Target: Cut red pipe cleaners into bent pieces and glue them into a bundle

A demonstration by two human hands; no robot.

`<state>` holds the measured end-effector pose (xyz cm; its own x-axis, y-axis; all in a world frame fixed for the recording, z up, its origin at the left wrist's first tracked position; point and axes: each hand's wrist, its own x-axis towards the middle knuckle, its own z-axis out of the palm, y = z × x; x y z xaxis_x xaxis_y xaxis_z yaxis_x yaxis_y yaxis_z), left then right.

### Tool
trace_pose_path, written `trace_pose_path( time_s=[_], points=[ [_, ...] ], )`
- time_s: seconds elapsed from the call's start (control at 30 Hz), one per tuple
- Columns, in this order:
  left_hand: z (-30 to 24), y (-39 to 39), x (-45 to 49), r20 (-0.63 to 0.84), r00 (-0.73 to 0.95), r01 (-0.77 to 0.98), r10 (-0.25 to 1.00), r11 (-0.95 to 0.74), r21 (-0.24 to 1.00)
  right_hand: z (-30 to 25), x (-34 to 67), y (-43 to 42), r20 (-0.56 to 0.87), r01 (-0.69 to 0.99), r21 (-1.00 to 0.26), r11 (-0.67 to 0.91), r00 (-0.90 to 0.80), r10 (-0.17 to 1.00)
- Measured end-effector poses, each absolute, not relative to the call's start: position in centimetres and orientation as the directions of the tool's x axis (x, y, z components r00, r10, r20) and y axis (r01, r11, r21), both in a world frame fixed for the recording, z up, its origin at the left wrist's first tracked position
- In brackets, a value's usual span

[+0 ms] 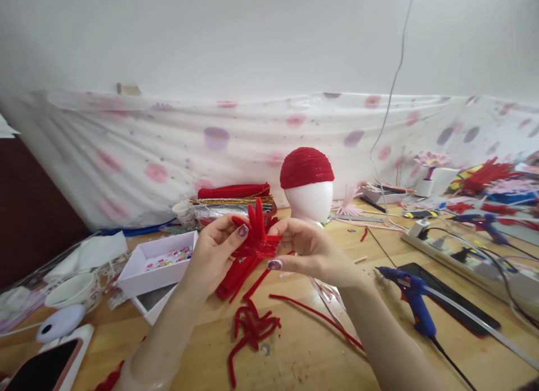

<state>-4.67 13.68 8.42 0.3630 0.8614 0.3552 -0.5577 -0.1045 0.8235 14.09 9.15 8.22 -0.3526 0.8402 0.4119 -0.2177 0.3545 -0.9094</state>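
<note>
Above the middle of the wooden table, my left hand (215, 249) grips a red pipe-cleaner piece (257, 237) between thumb and fingers. Several fuzzy loops of it stand up and fan out like petals. On its right side my right hand (314, 253) has index finger and thumb closed about the edge of the same piece. A bundle of straight red pipe cleaners (236, 280) lies below and behind my hands. Bent red pipe-cleaner scraps (255, 326) sit in a small heap nearer to me, and one long red pipe cleaner (315, 313) stretches off toward my right forearm.
Behind my hands stands a white foam head (309, 201) with a red wrapped cap (306, 168). On the right lie a blue glue gun (410, 295) and a power strip (455, 267). A white box of gems (158, 262) and a phone (46, 366) are at left.
</note>
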Motion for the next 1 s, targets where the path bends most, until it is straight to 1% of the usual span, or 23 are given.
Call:
trace_pose_path(
  time_s=[0.2, 0.27, 0.33, 0.47, 0.63, 0.83, 1.0],
  points=[
    [8.3, 13.6, -4.1, 0.398, 0.246, -0.564, 0.884, -0.203, 0.8, 8.5, 13.8, 8.9, 0.498, -0.08, -0.865, 0.496, -0.263, 0.826],
    [8.2, 13.5, -4.0, 0.409, 0.203, -0.573, 0.89, -0.23, 0.787, 8.5, 13.7, 8.9, 0.516, -0.052, -0.852, 0.521, -0.246, 0.82],
    [8.1, 13.4, -3.9, 0.42, 0.158, -0.571, 0.894, -0.264, 0.777, 8.5, 13.7, 8.9, 0.516, -0.076, -0.854, 0.514, -0.254, 0.818],
    [8.1, 13.4, -3.7, 0.429, 0.106, -0.538, 0.897, -0.311, 0.783, 8.6, 13.9, 9.0, 0.474, -0.201, -0.88, 0.431, -0.303, 0.826],
    [8.1, 13.4, -3.7, 0.427, 0.095, -0.535, 0.899, -0.316, 0.783, 9.1, 14.2, 9.0, 0.468, -0.164, -0.884, 0.438, -0.277, 0.839],
    [8.2, 13.4, -3.6, 0.426, 0.054, -0.535, 0.903, -0.334, 0.776, 9.1, 14.4, 9.1, 0.434, -0.181, -0.9, 0.396, -0.295, 0.851],
    [7.9, 13.4, -3.7, 0.435, 0.063, -0.502, 0.898, -0.348, 0.792, 8.9, 14.5, 9.3, 0.445, -0.149, -0.895, 0.42, -0.273, 0.853]
  ],
)
